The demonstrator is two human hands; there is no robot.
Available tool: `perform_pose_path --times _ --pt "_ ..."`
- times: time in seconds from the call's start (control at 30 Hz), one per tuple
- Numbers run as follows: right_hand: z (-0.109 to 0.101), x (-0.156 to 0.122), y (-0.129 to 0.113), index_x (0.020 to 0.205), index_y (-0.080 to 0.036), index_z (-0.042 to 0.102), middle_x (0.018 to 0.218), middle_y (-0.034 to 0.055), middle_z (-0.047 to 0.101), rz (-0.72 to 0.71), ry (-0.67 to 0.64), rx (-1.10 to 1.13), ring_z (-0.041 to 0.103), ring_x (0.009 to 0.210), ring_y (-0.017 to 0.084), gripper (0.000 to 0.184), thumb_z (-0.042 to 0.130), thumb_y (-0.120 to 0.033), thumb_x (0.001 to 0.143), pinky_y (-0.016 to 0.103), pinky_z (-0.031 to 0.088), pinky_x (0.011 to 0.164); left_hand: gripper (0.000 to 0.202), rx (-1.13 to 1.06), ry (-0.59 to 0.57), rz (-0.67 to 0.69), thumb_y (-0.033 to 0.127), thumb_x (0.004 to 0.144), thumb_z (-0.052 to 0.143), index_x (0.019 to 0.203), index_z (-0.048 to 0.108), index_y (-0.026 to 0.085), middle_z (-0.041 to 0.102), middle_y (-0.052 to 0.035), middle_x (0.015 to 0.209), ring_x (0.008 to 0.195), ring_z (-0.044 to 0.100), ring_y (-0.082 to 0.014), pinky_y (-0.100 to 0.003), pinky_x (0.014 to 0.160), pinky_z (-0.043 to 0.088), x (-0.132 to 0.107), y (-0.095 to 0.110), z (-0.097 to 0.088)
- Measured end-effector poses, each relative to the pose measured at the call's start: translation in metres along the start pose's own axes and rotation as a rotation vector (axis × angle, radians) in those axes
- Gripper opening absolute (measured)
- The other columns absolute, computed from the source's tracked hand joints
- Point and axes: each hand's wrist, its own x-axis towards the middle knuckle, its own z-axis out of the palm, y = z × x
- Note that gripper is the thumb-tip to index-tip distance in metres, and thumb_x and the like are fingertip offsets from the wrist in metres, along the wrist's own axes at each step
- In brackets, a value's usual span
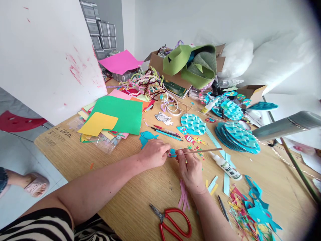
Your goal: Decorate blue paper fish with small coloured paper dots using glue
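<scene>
Close together over the wooden table, both my hands work at a small blue paper cutout [172,152] with coloured bits on it, perhaps a fish. My left hand [155,154] pinches its left side with curled fingers. Between thumb and fingers my right hand [192,169] grips a thin wooden stick [207,151], whose long end points right; its other end reaches the cutout. Just beyond my left hand lies a blue paper fish [147,138]. Small colourful paper fish [195,139] lie past my right hand, and a white glue bottle [228,167] rests to its right.
Red-handled scissors [175,223] lie at the near edge. Coloured paper sheets [122,112] are stacked at left. Woven blue discs [237,137] form a pile near a grey bottle [286,125]. Paper scraps [260,207] are heaped at right. Behind stands a cardboard box [156,65].
</scene>
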Motion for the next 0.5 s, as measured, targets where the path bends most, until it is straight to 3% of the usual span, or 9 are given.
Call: perform_pose_path --times 0.5 --pt "0.0019 0.0004 0.0003 0.073 -0.021 0.053 0.071 0.0032 0.062 -0.029 -0.01 -0.011 0.054 0.067 0.016 0.023 0.043 -0.021 0.094 0.03 0.042 0.066 0.01 -0.039 -0.101 0.058 0.009 0.073 0.056 0.078 0.061 0.016 0.064 -0.0051 0.086 0.09 0.056 -0.0208 -0.031 0.075 0.043 0.0029 0.0051 -0.007"
